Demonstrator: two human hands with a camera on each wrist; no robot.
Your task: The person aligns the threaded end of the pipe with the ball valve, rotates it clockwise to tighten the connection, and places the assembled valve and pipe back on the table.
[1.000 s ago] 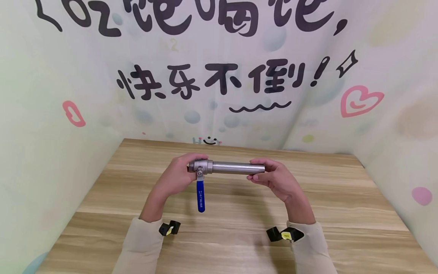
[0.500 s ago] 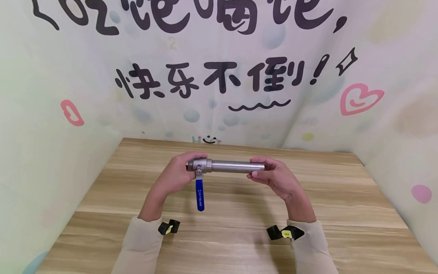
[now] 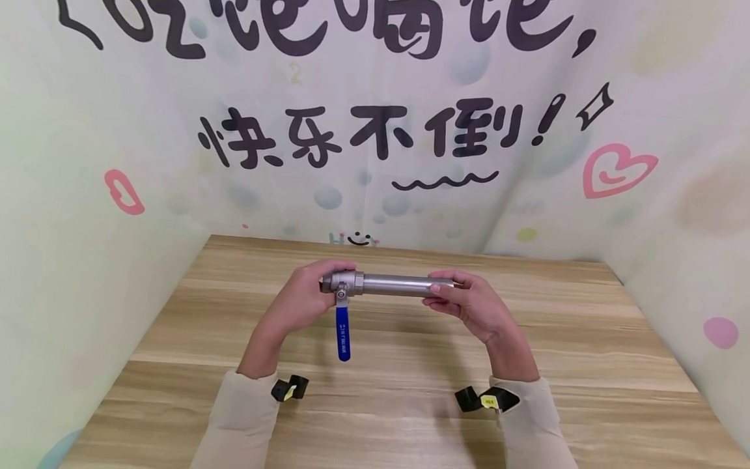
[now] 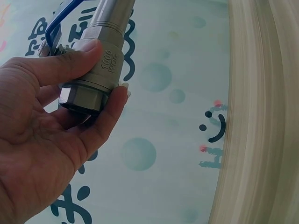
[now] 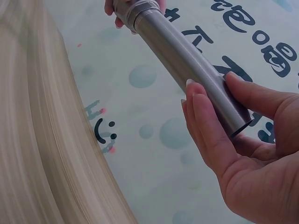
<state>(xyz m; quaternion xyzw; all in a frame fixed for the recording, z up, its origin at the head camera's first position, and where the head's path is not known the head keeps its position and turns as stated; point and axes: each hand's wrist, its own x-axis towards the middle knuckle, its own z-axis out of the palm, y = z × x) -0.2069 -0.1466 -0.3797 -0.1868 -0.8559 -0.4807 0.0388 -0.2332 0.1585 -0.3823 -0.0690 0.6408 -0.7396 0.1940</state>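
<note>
My left hand (image 3: 301,298) grips the steel body of a ball valve (image 3: 346,284), thumb on one side and fingers round the other. A blue lever handle (image 3: 342,333) points from the valve toward me. Out of its right side runs a smooth metal pipe (image 3: 395,284), roughly level above the table. My right hand (image 3: 477,303) holds the pipe near its free end, between thumb and fingers. In the left wrist view the valve body (image 4: 105,65) shows raised lettering and a hex end. The right wrist view shows the pipe's open end (image 5: 240,126) close to the palm.
Beneath the hands lies a wood-grain table (image 3: 381,417). Behind it and at both sides hangs a pale printed cloth (image 3: 328,169) with dark lettering. Each sleeve carries a small black wrist mount, one on the left (image 3: 290,389) and one on the right (image 3: 489,399).
My right thumb has shifted from the pipe's lower edge up onto its near face. The valve, pipe and left hand stay almost where they were.
</note>
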